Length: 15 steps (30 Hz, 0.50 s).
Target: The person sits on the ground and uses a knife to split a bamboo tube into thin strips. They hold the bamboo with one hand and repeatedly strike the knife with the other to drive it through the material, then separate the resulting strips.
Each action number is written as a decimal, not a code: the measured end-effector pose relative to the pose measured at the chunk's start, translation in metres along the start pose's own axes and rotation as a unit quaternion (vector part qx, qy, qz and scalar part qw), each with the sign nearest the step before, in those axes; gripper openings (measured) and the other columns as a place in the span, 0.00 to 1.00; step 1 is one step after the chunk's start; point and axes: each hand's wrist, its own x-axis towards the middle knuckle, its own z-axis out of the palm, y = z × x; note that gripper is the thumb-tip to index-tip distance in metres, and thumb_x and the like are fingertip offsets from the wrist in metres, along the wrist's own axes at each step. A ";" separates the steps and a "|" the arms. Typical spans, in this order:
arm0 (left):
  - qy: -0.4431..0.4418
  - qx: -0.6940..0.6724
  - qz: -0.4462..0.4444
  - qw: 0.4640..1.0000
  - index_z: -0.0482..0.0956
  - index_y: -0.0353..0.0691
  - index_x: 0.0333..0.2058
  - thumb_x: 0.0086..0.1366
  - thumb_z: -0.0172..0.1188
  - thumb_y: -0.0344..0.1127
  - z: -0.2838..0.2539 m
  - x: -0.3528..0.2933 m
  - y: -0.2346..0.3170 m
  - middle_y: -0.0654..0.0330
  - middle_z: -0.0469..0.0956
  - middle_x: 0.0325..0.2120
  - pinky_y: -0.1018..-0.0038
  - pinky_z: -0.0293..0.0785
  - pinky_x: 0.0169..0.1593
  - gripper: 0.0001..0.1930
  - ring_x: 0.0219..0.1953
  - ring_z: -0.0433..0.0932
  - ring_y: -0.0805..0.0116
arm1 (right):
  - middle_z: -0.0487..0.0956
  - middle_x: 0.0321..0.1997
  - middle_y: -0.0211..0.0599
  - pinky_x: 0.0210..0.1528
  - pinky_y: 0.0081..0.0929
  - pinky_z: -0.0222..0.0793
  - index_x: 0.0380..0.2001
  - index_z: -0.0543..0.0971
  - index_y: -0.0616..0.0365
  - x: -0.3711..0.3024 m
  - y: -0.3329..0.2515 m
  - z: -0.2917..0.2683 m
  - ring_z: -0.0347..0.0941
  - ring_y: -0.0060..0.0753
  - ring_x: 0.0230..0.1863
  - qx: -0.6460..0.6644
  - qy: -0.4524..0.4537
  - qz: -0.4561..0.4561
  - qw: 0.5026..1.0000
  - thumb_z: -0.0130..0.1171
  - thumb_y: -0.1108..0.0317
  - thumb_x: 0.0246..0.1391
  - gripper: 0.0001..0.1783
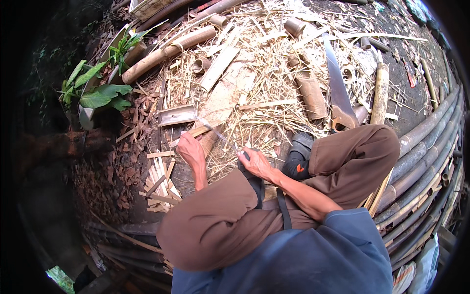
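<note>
My left hand (191, 151) is closed round the near end of a split bamboo strip (204, 128), which slants up and away to the right. In my right hand (258, 165) is the dark handle of a knife (226, 139). Its narrow blade points up and left and crosses the strip, but I cannot tell how deep the edge sits. Beneath the strip lies a thick wooden piece (210, 142). Just beyond my left hand rests a split bamboo half (177, 115). A small pile of cut bamboo strips (159, 183) lies left of my knee.
Bamboo shavings (269, 93) cover the ground ahead. A handsaw (338, 83) lies at the right, beside bamboo tubes (311, 98). Long bamboo poles (426, 142) run along my right side. Far left are a thick bamboo length (169, 54) and a green leafy plant (100, 95).
</note>
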 end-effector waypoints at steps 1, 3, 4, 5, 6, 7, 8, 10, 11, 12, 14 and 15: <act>0.000 0.022 0.005 1.000 0.74 0.22 0.23 0.74 0.37 0.39 -0.002 0.004 0.004 0.44 0.81 0.21 0.65 0.73 0.24 0.27 0.25 0.84 0.55 | 0.76 0.28 0.64 0.38 0.54 0.68 0.38 0.75 0.62 -0.001 0.002 0.000 0.75 0.67 0.35 0.025 0.012 0.044 0.999 0.48 0.51 0.65 0.22; -0.006 0.103 0.023 0.994 0.77 0.23 0.32 0.75 0.38 0.43 -0.003 0.002 -0.001 0.46 0.80 0.24 0.67 0.76 0.28 0.27 0.25 0.83 0.58 | 0.77 0.29 0.65 0.40 0.53 0.68 0.38 0.75 0.62 -0.004 0.009 -0.005 0.75 0.68 0.36 0.074 0.037 0.131 0.988 0.48 0.50 0.65 0.22; -0.001 0.011 0.008 1.000 0.77 0.25 0.34 0.76 0.37 0.45 0.004 0.000 -0.001 0.47 0.80 0.26 0.68 0.77 0.30 0.27 0.25 0.83 0.58 | 0.78 0.30 0.62 0.41 0.51 0.69 0.41 0.75 0.63 -0.004 0.013 -0.006 0.75 0.66 0.37 0.018 0.028 0.148 0.988 0.48 0.48 0.64 0.24; 0.002 -0.082 -0.008 0.997 0.78 0.26 0.36 0.76 0.36 0.47 0.010 0.000 -0.001 0.48 0.80 0.28 0.69 0.78 0.31 0.28 0.26 0.83 0.59 | 0.78 0.30 0.61 0.41 0.49 0.69 0.42 0.75 0.63 -0.004 0.016 -0.005 0.76 0.65 0.36 0.045 0.035 0.157 0.986 0.48 0.48 0.64 0.25; -0.021 -0.194 -0.095 0.976 0.77 0.30 0.42 0.76 0.38 0.49 0.005 0.004 -0.003 0.51 0.80 0.32 0.69 0.79 0.38 0.26 0.30 0.83 0.61 | 0.79 0.30 0.59 0.41 0.48 0.69 0.43 0.76 0.63 -0.003 0.014 -0.002 0.76 0.63 0.36 0.074 0.035 0.159 0.984 0.47 0.47 0.63 0.26; -0.009 -0.271 -0.114 0.956 0.77 0.31 0.42 0.76 0.40 0.49 0.003 0.006 -0.006 0.51 0.80 0.32 0.70 0.79 0.39 0.25 0.32 0.82 0.62 | 0.79 0.29 0.57 0.41 0.47 0.70 0.44 0.76 0.63 0.000 0.007 -0.001 0.76 0.62 0.36 0.104 0.034 0.162 0.981 0.47 0.46 0.63 0.27; 0.003 -0.347 -0.130 0.929 0.77 0.31 0.42 0.76 0.41 0.49 0.003 0.006 -0.010 0.51 0.80 0.32 0.71 0.78 0.41 0.25 0.34 0.82 0.63 | 0.80 0.31 0.55 0.43 0.45 0.70 0.44 0.76 0.62 0.004 0.002 -0.005 0.76 0.58 0.36 0.132 -0.003 0.197 0.972 0.46 0.43 0.62 0.30; 0.018 -0.478 -0.164 0.862 0.77 0.33 0.41 0.74 0.46 0.52 0.002 0.009 -0.018 0.51 0.80 0.35 0.72 0.75 0.45 0.24 0.39 0.80 0.65 | 0.79 0.32 0.56 0.44 0.45 0.69 0.41 0.77 0.63 0.008 0.001 -0.015 0.76 0.58 0.36 0.153 -0.026 0.246 0.957 0.46 0.42 0.62 0.31; 0.017 -0.429 -0.152 0.890 0.77 0.32 0.42 0.74 0.45 0.52 0.003 0.011 -0.026 0.51 0.80 0.35 0.72 0.76 0.45 0.24 0.38 0.81 0.64 | 0.79 0.31 0.57 0.42 0.46 0.69 0.39 0.77 0.64 0.009 0.007 -0.016 0.76 0.59 0.35 0.132 -0.013 0.236 0.963 0.47 0.42 0.62 0.30; 0.016 -0.378 -0.139 0.915 0.76 0.32 0.43 0.74 0.45 0.51 0.003 0.013 -0.032 0.51 0.80 0.34 0.72 0.76 0.45 0.24 0.37 0.81 0.64 | 0.79 0.28 0.59 0.39 0.49 0.70 0.37 0.77 0.64 0.010 0.014 -0.012 0.76 0.63 0.33 0.078 0.019 0.201 0.976 0.48 0.44 0.62 0.28; 0.001 -0.281 -0.117 0.953 0.75 0.28 0.39 0.75 0.43 0.47 0.003 0.009 -0.029 0.50 0.80 0.32 0.72 0.75 0.42 0.23 0.39 0.81 0.63 | 0.76 0.24 0.55 0.34 0.46 0.68 0.33 0.76 0.63 0.005 0.010 -0.013 0.74 0.55 0.28 0.028 0.037 0.150 0.988 0.48 0.45 0.63 0.27; -0.001 -0.173 -0.068 0.983 0.75 0.28 0.39 0.75 0.42 0.46 0.002 0.008 -0.035 0.49 0.80 0.32 0.72 0.75 0.42 0.23 0.39 0.82 0.63 | 0.75 0.22 0.53 0.31 0.45 0.68 0.30 0.75 0.63 0.003 0.008 -0.014 0.73 0.51 0.25 0.004 0.047 0.124 0.991 0.48 0.46 0.63 0.27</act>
